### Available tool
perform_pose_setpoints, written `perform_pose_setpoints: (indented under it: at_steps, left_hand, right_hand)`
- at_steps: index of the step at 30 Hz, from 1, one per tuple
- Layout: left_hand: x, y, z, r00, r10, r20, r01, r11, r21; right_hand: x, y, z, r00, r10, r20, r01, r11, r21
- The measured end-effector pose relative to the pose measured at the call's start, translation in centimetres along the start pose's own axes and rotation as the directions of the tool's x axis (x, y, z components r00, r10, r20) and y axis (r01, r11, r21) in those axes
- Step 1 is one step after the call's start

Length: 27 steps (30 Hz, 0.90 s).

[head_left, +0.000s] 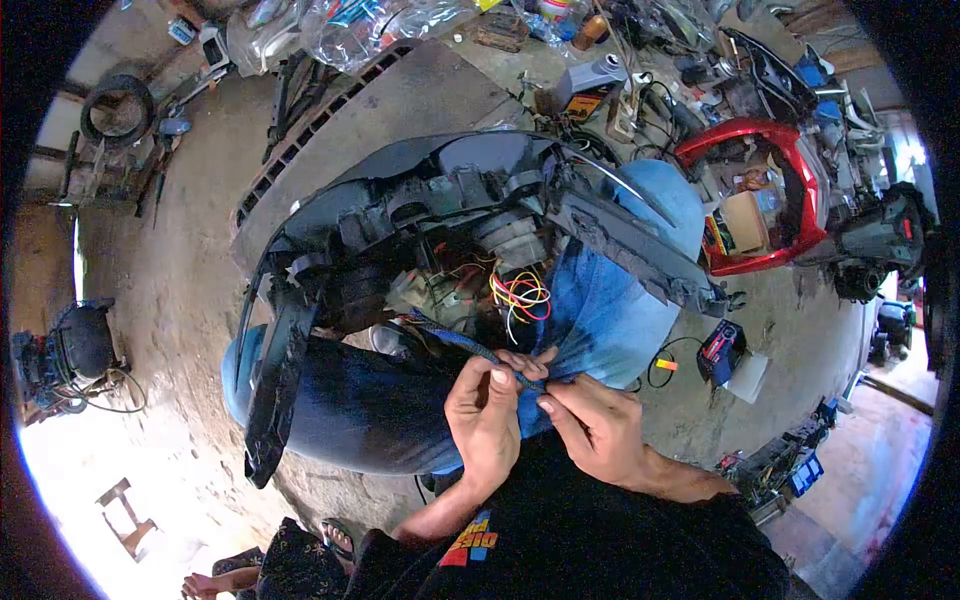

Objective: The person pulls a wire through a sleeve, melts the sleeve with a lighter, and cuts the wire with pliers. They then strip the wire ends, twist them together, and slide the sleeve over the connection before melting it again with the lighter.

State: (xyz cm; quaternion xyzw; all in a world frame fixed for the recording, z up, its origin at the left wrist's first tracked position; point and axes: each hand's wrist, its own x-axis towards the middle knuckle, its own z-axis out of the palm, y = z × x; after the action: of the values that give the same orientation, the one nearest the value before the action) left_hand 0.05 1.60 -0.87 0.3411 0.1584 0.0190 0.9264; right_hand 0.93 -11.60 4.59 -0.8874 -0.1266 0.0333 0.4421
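The only camera rode on the person's head, tipped steeply forward and down, close over the left hand [485, 420], right hand [600, 430] and dark taped cable [470, 345]; its wide round lens reached the grey concrete floor [180, 260] all round.

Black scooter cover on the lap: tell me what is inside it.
Inside the black cover lie yellow and red wires and a sheathed cable, pinched by the left hand and the right hand. Where the wires end is hidden by plastic.
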Motion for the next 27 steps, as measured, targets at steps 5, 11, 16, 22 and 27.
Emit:
perform_pose_setpoints:
  at_steps: [5, 11, 16, 22, 27]
  left_hand:
    - [1.6, 1.6, 0.3, 0.996, -0.068, -0.057, 0.060, 0.988, -0.139]
    - [3.3, 2.8, -1.2, 0.995, -0.062, -0.072, 0.060, 0.998, -0.037]
    - [4.6, 3.0, -1.9, 0.995, -0.027, -0.095, 0.017, 0.995, -0.101]
    - [5.5, 3.0, -2.5, 0.989, 0.059, -0.138, -0.074, 0.991, -0.109]
    - [5.5, 2.6, -3.2, 0.986, 0.102, -0.128, -0.118, 0.985, -0.124]
  right_hand:
    - [0.0, 0.1, -0.1, 0.999, -0.041, -0.009, 0.041, 0.999, -0.009]
    - [0.0, -0.1, -0.1, 1.000, -0.028, 0.012, 0.028, 1.000, 0.015]
    - [0.0, -0.3, -0.2, 0.999, 0.037, 0.021, -0.038, 0.996, 0.076]
    - [0.0, -0.4, -0.2, 0.999, 0.043, 0.025, -0.045, 0.994, 0.096]
    - [-0.1, -0.4, -0.1, 0.999, 0.048, 0.017, -0.049, 0.993, 0.108]
